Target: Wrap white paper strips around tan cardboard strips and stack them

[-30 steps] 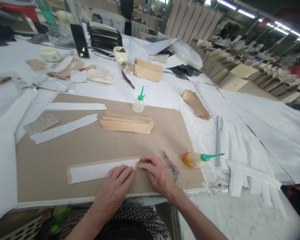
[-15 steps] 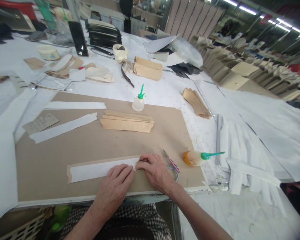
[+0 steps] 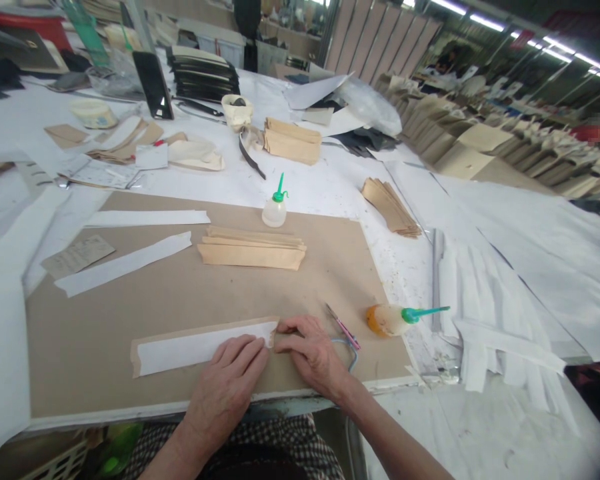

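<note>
A white strip (image 3: 180, 355) lies on top of a slightly larger tan strip (image 3: 136, 360), whose border shows along the far side and both ends. My left hand (image 3: 233, 373) rests flat across the right part of the white strip, fingers stretched out side by side. Just past the strip's right end is my right hand (image 3: 313, 353), with thumb and forefinger slightly apart and nothing visible between them. The tan edge at that end looks creased. Beside the right hand lie a pink-handled pointed tool (image 3: 345, 328) and a thin blue cord (image 3: 353, 360).
A brown board (image 3: 155, 310) covers the work area. On it are stacked tan strips (image 3: 253, 257), white strips (image 3: 125, 265) and a green-tipped bottle (image 3: 274, 212). An amber-filled bottle (image 3: 383, 321) lies at right, near piled white strips (image 3: 480, 313). A phone (image 3: 153, 87) stands behind.
My right thumb and forefinger have come off the strip's right end and parted a little. The left hand stays on the strip. The whole view has shifted slightly.
</note>
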A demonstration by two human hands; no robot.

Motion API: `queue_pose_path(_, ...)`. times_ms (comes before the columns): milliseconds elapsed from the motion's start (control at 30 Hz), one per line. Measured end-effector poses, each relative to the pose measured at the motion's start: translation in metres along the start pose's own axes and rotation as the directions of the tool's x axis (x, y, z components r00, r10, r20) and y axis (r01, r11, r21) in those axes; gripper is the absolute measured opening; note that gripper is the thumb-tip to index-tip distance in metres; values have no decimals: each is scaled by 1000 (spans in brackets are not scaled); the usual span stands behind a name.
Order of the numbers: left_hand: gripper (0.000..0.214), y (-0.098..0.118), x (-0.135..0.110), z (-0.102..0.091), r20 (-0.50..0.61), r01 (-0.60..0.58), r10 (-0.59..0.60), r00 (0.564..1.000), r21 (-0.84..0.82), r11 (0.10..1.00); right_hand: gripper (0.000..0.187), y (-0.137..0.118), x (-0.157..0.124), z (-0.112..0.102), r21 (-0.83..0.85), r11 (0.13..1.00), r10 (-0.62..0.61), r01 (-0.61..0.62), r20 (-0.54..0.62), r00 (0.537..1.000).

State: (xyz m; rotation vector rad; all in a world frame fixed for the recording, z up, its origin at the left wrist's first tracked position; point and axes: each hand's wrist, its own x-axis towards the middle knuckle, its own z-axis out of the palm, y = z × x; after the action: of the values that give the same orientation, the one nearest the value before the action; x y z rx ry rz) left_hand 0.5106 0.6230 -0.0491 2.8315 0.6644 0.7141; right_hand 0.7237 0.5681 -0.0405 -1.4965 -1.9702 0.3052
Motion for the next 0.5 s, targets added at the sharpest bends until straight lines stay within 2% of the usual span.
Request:
queue_pose_path(167,27,-1,1,1,-31,5,-6,1000,-25,1000,32,-9,-5,4,-112,994,-7,7,6,1000)
queue_pose_path(267,24,-2,5,0,-8,70,-71,997,-86,994,30,-10,-6,4,-64,998,-3,1,-27,1000)
queue_pose_path(367,26,-6,12,0,-12,113,-114,993,-94,989,34,-8,-6,4,27,998,63,-60,-112,992)
queue_pose_path(500,33,-9,20,6,-4,116,-116,993,-26,993,37,-7,-3,5,-32,989,141,-146,-139,980)
